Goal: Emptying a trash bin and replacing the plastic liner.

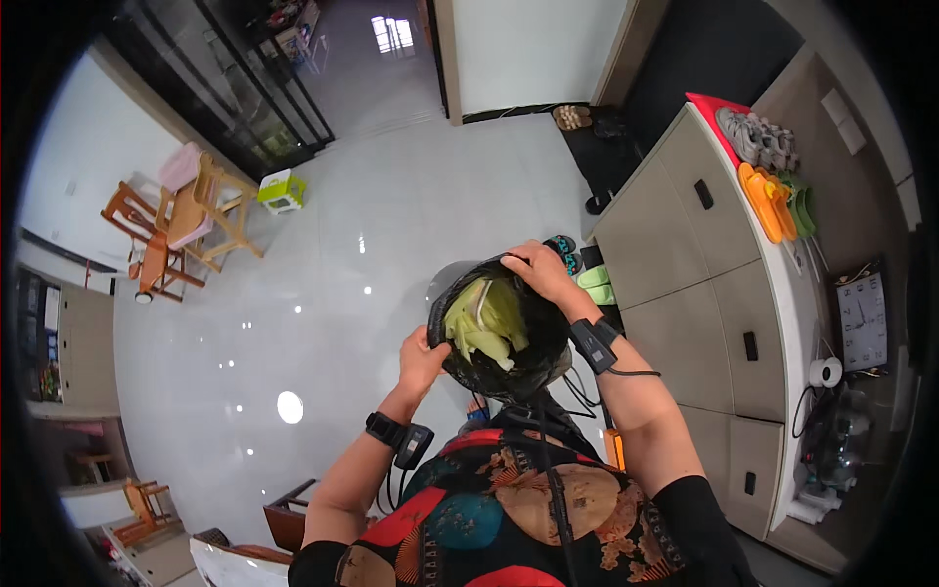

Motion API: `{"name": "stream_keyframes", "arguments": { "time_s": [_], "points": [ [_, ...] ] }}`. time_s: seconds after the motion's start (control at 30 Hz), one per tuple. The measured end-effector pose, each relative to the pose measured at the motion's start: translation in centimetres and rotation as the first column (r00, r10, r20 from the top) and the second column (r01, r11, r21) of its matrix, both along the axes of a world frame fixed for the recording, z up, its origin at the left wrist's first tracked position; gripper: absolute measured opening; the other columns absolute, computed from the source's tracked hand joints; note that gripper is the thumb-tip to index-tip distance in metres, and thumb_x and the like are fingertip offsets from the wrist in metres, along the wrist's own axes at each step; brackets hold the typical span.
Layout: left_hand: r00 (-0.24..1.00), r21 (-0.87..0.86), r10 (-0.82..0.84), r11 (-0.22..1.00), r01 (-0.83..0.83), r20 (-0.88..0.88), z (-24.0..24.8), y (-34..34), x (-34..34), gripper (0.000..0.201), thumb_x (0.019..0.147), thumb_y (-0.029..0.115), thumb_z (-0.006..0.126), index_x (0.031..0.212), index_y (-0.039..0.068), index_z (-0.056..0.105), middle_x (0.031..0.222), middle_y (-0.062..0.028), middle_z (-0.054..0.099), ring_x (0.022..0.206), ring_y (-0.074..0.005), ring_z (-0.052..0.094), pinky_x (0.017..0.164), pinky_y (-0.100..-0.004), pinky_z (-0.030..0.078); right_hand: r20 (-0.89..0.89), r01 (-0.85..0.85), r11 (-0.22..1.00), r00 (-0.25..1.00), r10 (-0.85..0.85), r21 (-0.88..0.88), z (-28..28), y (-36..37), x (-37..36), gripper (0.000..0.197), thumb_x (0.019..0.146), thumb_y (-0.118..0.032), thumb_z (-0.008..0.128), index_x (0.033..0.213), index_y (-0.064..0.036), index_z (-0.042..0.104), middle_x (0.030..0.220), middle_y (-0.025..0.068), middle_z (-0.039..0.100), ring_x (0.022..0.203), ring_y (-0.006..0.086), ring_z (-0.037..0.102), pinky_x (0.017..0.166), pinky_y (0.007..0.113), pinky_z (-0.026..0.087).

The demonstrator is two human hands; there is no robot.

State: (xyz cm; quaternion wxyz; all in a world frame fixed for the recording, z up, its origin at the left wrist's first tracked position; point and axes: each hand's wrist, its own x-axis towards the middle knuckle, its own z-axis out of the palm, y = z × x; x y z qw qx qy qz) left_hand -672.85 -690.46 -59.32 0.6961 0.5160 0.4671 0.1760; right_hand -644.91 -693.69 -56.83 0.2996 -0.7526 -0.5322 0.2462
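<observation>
In front of my body I hold a trash bin lined with a black plastic bag (543,333). Pale green leafy vegetable scraps (486,321) lie inside it. My left hand (423,360) grips the bag-covered rim at the left, with the thumb over the edge. At the far right of the rim, my right hand (541,269) is closed on it too, fingers over the edge. Folds of the bag hide the bin's lower part and whatever lies beneath the leaves.
A grey shoe cabinet (675,323) stands close on my right, with orange slippers (766,203) and a clock (862,321) on top. Green slippers (596,286) lie at its foot. Wooden chairs (201,210) and a green-white stool (282,192) stand at the left. Cables hang from my wrists.
</observation>
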Motion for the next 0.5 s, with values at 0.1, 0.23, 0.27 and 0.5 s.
{"name": "stream_keyframes", "arguments": {
  "time_s": [0.1, 0.23, 0.27, 0.5],
  "points": [
    [0.999, 0.015, -0.019, 1.0, 0.02, -0.025, 0.4, 3.8, 1.6, 0.019, 0.075, 0.002, 0.059, 0.094, -0.001, 0.058, 0.079, -0.0043, 0.062, 0.064, -0.0095, 0.061, 0.048, -0.024, 0.052, -0.233, -0.08, 0.993, 0.968, 0.097, 0.084, -2.0, 4.0, 2.6, 0.029, 0.089, -0.028, 0.062, 0.099, -0.0018, 0.069, 0.094, 0.0144, 0.066, 0.092, 0.0269, 0.06, 0.084, 0.035, 0.046],
    [0.993, 0.06, -0.039, 0.997, 0.046, -0.11, -0.6, 9.3, 5.3, 0.02, 0.074, 0.003, 0.059, 0.092, -0.003, 0.058, 0.078, -0.0058, 0.063, 0.062, -0.0111, 0.061, 0.047, -0.0238, 0.052, -0.529, -0.038, 0.999, 0.847, 0.049, 0.032, -4.2, 9.7, 6.3, 0.024, 0.089, -0.02, 0.062, 0.102, -0.001, 0.069, 0.095, 0.008, 0.067, 0.092, 0.0163, 0.06, 0.085, 0.029, 0.046],
    [0.99, 0.065, -0.033, 0.997, 0.042, -0.138, -0.7, 10.7, 6.1, 0.019, 0.073, 0.003, 0.059, 0.092, -0.003, 0.058, 0.078, -0.0062, 0.064, 0.062, -0.0116, 0.062, 0.047, -0.024, 0.052, -0.548, -0.011, 0.999, 0.836, 0.026, 0.03, -4.8, 11.0, 6.9, 0.023, 0.089, -0.019, 0.062, 0.102, -0.0018, 0.069, 0.095, 0.0081, 0.067, 0.091, 0.0167, 0.06, 0.084, 0.029, 0.046],
    [0.989, 0.077, -0.061, 0.994, 0.073, -0.138, -0.3, 19.3, 14.4, 0.022, 0.073, 0.004, 0.059, 0.093, -0.004, 0.059, 0.079, -0.0071, 0.063, 0.063, -0.0125, 0.062, 0.05, -0.0255, 0.053, -0.205, 0.167, 0.906, 0.974, -0.091, 0.388, -3.1, 17.9, 12.5, 0.016, 0.085, -0.018, 0.062, 0.087, -0.0038, 0.07, 0.092, 0.0091, 0.067, 0.089, 0.0298, 0.06, 0.083, 0.038, 0.045]
  ]
}}
